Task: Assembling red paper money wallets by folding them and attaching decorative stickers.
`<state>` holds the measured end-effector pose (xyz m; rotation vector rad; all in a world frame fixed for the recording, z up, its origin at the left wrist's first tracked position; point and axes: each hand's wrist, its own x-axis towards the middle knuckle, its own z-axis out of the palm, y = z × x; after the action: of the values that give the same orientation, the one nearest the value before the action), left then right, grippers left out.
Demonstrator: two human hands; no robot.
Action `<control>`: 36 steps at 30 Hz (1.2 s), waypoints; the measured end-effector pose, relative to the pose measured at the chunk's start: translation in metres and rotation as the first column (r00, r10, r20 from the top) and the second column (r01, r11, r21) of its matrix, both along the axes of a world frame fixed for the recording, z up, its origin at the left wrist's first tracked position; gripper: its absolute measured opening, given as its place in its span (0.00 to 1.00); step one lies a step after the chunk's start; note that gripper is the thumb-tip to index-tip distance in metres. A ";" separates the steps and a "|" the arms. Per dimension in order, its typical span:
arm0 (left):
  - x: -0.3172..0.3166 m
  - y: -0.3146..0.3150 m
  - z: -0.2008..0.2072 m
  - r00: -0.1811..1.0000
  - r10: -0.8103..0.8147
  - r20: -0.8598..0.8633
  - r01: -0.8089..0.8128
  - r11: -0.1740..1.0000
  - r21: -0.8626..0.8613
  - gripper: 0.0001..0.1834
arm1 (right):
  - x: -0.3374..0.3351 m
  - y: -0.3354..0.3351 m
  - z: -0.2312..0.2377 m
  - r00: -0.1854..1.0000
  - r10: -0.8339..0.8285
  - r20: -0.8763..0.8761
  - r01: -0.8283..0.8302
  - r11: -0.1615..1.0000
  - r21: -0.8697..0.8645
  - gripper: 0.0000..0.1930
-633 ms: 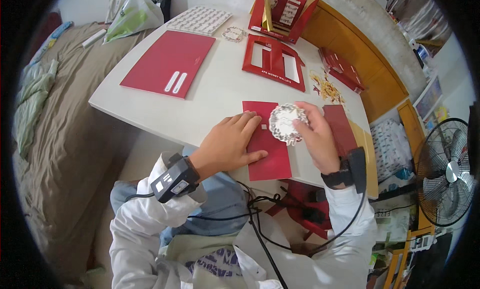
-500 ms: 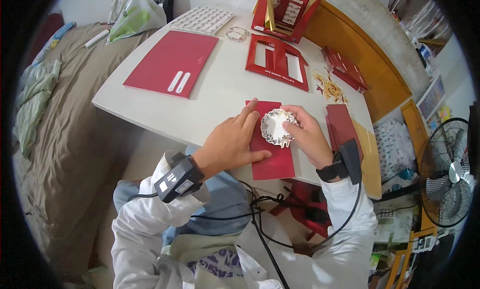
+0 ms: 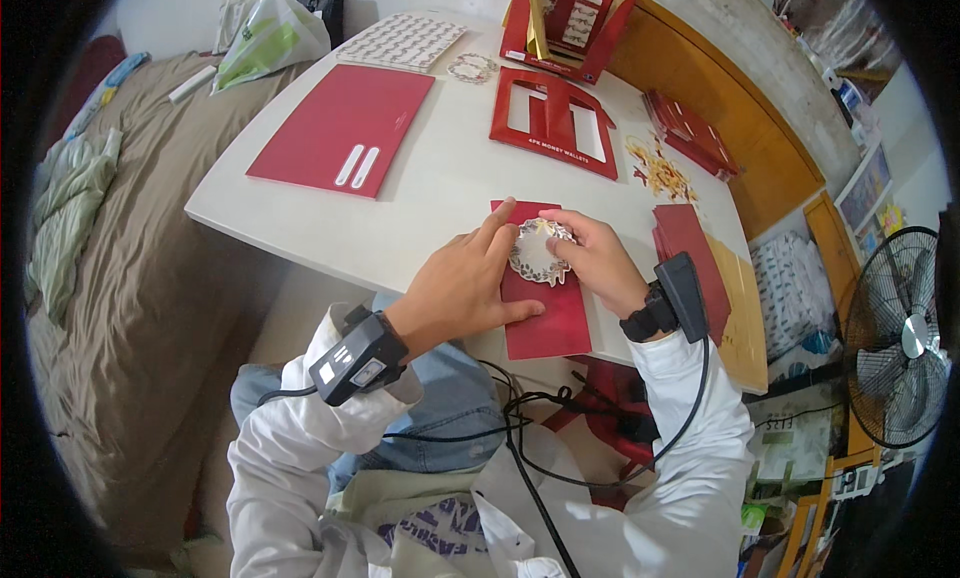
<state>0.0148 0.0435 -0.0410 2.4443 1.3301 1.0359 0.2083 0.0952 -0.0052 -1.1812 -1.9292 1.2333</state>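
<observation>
A narrow red paper wallet lies at the near edge of the white table. My left hand rests flat on its left side, fingers stretched and thumb spread across the lower part. On the upper part of the wallet sits a round white sticker with a leafy wreath border. My right hand pinches its right side, thumb on top and fingers along the upper edge. Whether the sticker is fully stuck down, I cannot tell.
Right of my hands lie dark red wallets and gold ones. Farther back are red-yellow scraps, a red cardboard frame, a red box, another wreath sticker and a red folder. Black cables hang below.
My right hand has moved a little left with the sticker, which now lies flatter and nearer my left fingers. My left hand and the wallet have stayed put.
</observation>
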 end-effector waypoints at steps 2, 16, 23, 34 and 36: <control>0.000 0.000 0.001 1.000 -0.001 -0.002 0.001 1.000 0.001 0.41 | -0.001 0.000 -0.002 1.000 -0.007 -0.022 0.007 1.000 0.005 0.19; 0.000 0.001 -0.001 0.999 0.000 -0.038 0.001 0.999 0.032 0.44 | 0.002 0.015 -0.003 0.943 0.052 0.329 -0.132 0.964 0.229 0.20; -0.002 0.000 0.001 1.000 0.001 -0.029 -0.001 1.000 0.016 0.43 | 0.004 0.002 -0.012 0.932 -0.101 0.348 -0.068 0.895 0.441 0.19; 0.000 -0.001 0.000 1.000 0.011 -0.018 -0.010 0.999 0.049 0.38 | 0.011 -0.009 -0.004 0.890 0.047 0.454 -0.353 0.700 0.621 0.14; 0.000 -0.001 0.000 1.000 0.009 -0.016 -0.009 0.999 0.041 0.38 | 0.011 -0.006 0.001 0.889 0.044 0.456 -0.365 0.671 0.646 0.17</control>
<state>0.0152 0.0427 -0.0413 2.4836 1.3392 1.0580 0.2189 0.0891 -0.0037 -0.8185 -2.5660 0.1956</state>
